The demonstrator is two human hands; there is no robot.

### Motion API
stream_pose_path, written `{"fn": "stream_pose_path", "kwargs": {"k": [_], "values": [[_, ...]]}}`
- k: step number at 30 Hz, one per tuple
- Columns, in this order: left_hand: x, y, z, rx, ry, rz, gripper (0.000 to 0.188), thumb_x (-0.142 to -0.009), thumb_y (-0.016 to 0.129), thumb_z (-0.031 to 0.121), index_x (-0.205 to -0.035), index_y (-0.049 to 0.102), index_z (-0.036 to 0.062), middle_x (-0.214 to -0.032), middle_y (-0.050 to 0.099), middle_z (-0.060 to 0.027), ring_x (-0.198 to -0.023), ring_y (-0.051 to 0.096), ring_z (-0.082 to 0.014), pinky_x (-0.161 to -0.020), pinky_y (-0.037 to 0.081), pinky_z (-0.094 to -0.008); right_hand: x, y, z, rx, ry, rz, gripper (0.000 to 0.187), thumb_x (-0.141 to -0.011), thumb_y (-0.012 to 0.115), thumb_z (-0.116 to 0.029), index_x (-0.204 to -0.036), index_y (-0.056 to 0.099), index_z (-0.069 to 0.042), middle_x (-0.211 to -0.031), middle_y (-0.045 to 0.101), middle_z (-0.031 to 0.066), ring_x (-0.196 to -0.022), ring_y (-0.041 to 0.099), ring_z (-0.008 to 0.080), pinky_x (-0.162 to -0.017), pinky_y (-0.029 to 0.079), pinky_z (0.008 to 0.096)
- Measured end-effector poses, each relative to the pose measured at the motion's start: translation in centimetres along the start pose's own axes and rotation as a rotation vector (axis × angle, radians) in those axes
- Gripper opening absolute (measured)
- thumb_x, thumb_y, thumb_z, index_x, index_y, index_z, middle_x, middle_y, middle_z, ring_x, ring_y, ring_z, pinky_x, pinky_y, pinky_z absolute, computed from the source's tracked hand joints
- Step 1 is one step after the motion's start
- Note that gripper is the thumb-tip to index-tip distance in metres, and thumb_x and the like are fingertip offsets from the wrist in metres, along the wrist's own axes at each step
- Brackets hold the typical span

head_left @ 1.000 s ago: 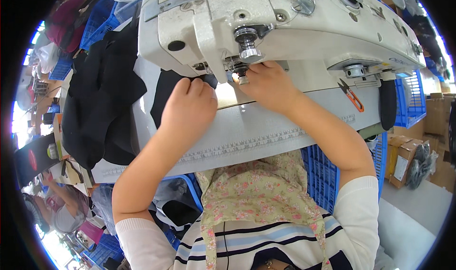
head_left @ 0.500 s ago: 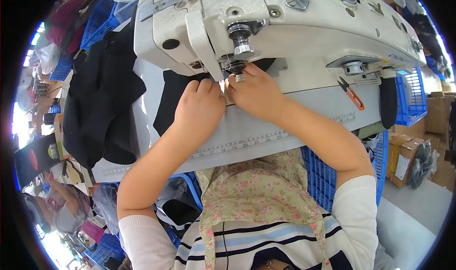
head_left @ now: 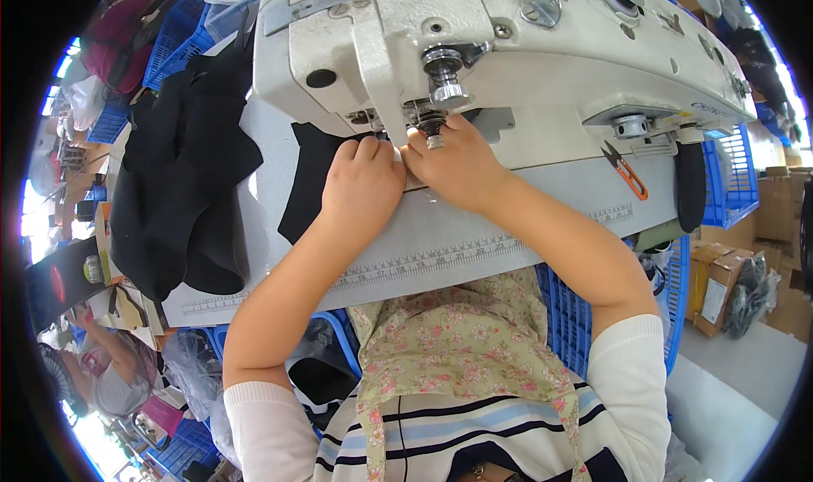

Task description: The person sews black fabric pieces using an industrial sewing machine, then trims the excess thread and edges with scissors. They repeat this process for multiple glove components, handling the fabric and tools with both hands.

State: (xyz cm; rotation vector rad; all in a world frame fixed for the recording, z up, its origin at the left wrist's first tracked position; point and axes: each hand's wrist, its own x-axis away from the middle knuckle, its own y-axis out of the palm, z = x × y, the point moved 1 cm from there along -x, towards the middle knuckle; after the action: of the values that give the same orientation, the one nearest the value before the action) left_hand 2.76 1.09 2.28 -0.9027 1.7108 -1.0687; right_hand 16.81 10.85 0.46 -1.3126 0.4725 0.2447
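Observation:
A black fabric piece lies flat on the sewing machine's bed, running under the needle area of the white sewing machine. My left hand is closed with curled fingers at the fabric's edge, just left of the presser foot area. Close beside it, my right hand is closed too, its thumb and fingers bunched next to the needle. The metal tension knob hangs in front of the right fingertips. Needle, foot and the fabric under both sets of fingertips are mostly hidden.
A heap of black fabric pieces lies at the left. Orange-handled thread snips rest on the right. A printed ruler scale runs along the table's near edge. Blue crates and cardboard boxes stand at the right; another person sits far left.
The whole machine head sits a little farther right in the picture. Both hands keep their closed grip by the needle; less black fabric shows beyond the right hand.

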Motion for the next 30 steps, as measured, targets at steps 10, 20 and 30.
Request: {"fn": "stream_pose_path", "kwargs": {"k": [10, 20, 30], "values": [[2.8, -1.8, 0.7, -0.05, -0.265, 0.049, 0.042, -0.076, 0.056, 0.013, -0.115, 0.063, 0.0014, -0.115, 0.059, -0.0088, -0.114, 0.051, -0.0247, -0.09, 0.039, -0.0379, 2.6, -1.9, 1.4, -0.419, 0.481, 0.16, 0.037, -0.07, 0.06, 0.0, -0.106, 0.062, -0.007, -0.111, 0.056, 0.0115, -0.107, 0.05, 0.033, -0.087, 0.046, 0.0448], [3.0, -2.2, 0.3, 0.037, -0.326, 0.09, 0.041, -0.076, 0.055, 0.008, -0.115, 0.062, -0.0011, -0.121, 0.061, -0.0114, -0.118, 0.053, -0.0285, -0.101, 0.04, -0.0435, 3.0, -0.9, 4.4, -0.366, 0.064, 0.07, 0.037, -0.074, 0.07, -0.017, -0.11, 0.063, -0.011, -0.114, 0.059, 0.0104, -0.104, 0.059, 0.0295, -0.084, 0.051, 0.0396], [3.0, -3.2, 0.1, 0.076, -0.264, 0.099, 0.024, -0.073, 0.057, 0.008, -0.094, 0.069, 0.0012, -0.107, 0.067, -0.0091, -0.115, 0.057, -0.0236, -0.106, 0.037, -0.0446, 1.2, -1.5, 4.9, -0.227, 0.032, 0.025, 0.016, -0.081, 0.067, -0.025, -0.084, 0.066, -0.01, -0.078, 0.065, 0.0003, -0.072, 0.065, 0.0171, -0.059, 0.052, 0.0314]]}}
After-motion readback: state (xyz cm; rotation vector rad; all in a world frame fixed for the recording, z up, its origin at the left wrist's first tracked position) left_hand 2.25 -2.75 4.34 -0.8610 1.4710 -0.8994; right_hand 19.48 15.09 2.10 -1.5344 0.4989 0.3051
